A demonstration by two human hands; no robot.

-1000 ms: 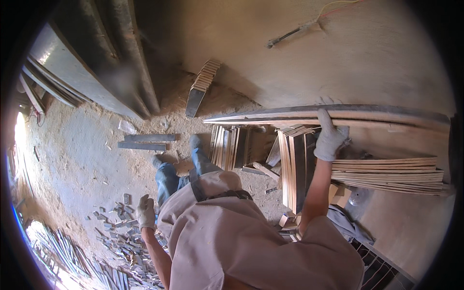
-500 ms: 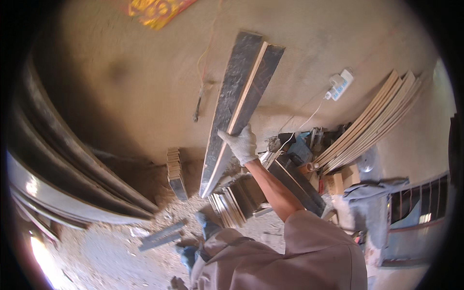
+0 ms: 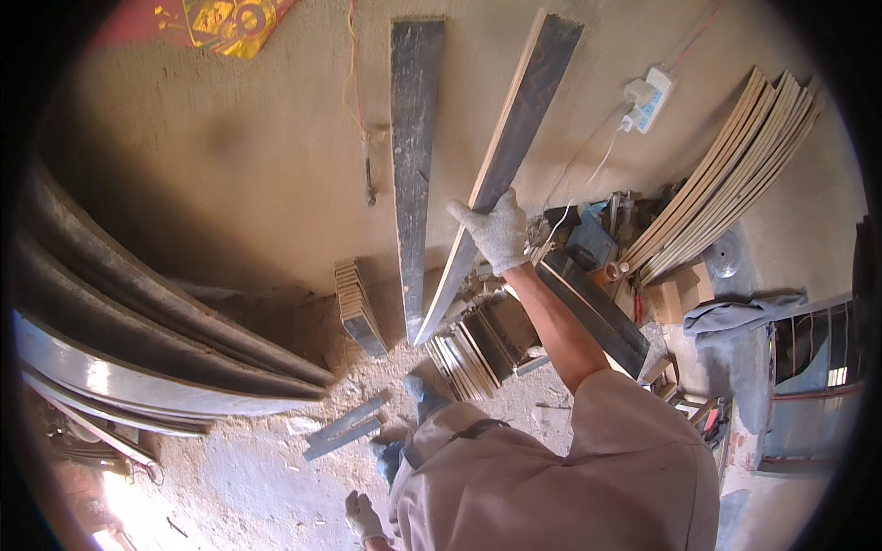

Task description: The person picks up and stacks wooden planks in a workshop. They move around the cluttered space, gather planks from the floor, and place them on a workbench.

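Note:
My right hand (image 3: 496, 231), in a pale work glove, is closed around the edge of a long black-faced plywood strip (image 3: 524, 115). The strip stands tilted, its top leaning right and its pale cut edge toward the left. Just left of it a second dark plywood strip (image 3: 418, 138) stands upright against the wall; their lower ends are close together near the floor. Low in the picture, beside my leg, my gloved left hand (image 3: 364, 516) hangs with nothing visible in it, its fingers loosely apart.
Short board pieces (image 3: 464, 354) are stacked by my feet, with another small stack (image 3: 359, 308) at the wall. Large dark panels (image 3: 165, 312) lean at left, long curved-looking strips (image 3: 726, 174) at right. A power strip (image 3: 650, 99) hangs on the wall. Two narrow offcuts (image 3: 344, 427) lie on the dusty floor.
The two strips, side by side before, now stand apart at the top. My right hand has tilted its strip to the right. My left hand has come into view at the bottom.

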